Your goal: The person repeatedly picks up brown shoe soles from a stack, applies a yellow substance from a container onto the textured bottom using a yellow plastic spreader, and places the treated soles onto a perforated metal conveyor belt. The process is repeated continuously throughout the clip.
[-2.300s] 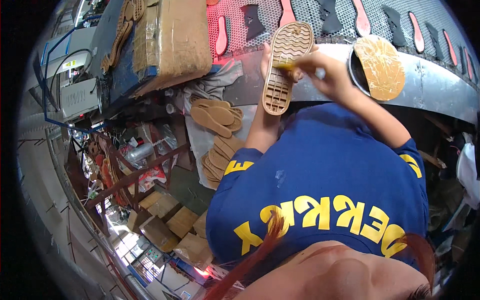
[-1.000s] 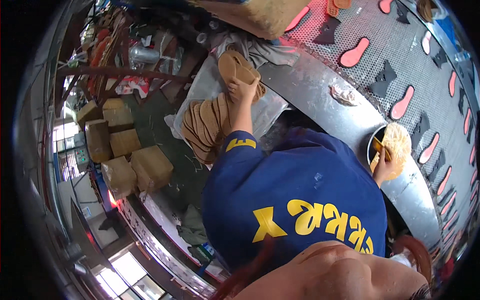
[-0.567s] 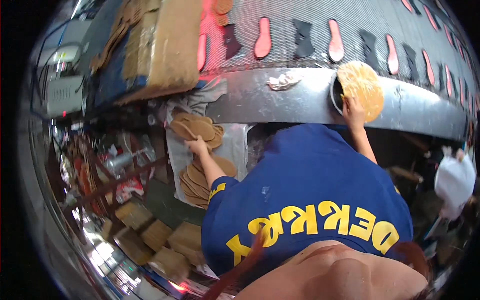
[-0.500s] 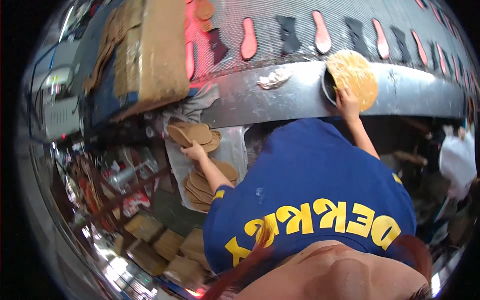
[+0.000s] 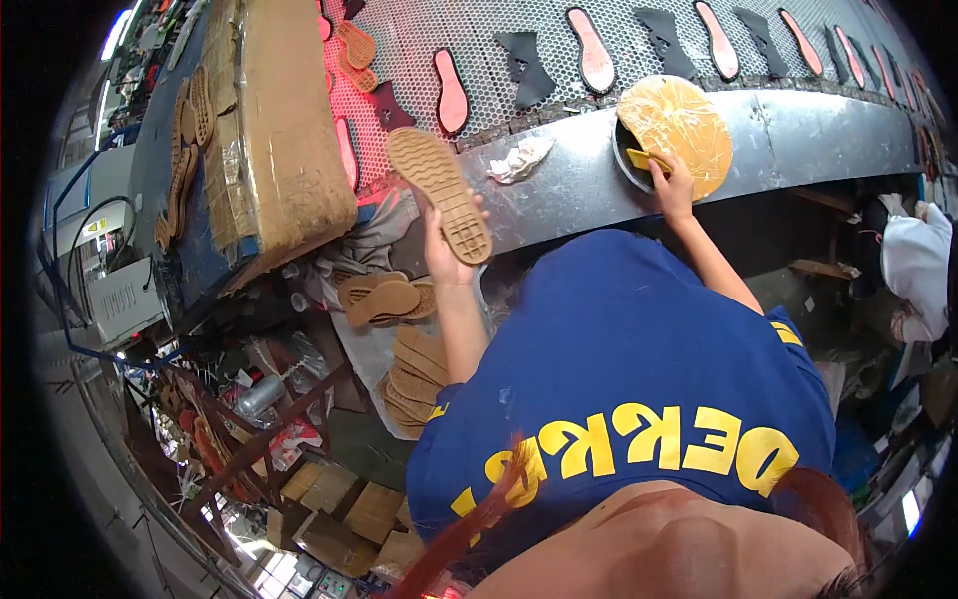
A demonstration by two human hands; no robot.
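Observation:
A tan shoe sole (image 5: 435, 178), its ribbed tread showing, is in my left hand (image 5: 446, 245), the fingers wrapped round its edge above the near side of the bench. My right hand (image 5: 676, 190) pinches a flat yellow handle (image 5: 647, 160) at the mouth of a round pot (image 5: 628, 170). The handle's other end is hidden, so its kind does not show. A round yellow lid (image 5: 689, 130), streaked with whitish residue, covers most of the pot. Below my left hand, several more tan soles (image 5: 391, 298) lie loose on a pale cloth, with another stack (image 5: 419, 367) nearer me.
Beyond the metal bench (image 5: 798, 140), a mesh conveyor (image 5: 479, 25) carries pink-topped insoles (image 5: 597, 55), black cut pieces (image 5: 527, 68) and tan soles (image 5: 356, 48). A crumpled white rag (image 5: 521, 160) lies on the bench. A large cardboard box (image 5: 299, 120) stands at the left.
My left hand has lifted a sole from the loose pile and brought it up over the bench, tread showing. My right hand stays at the pot; the yellow handle now shows more.

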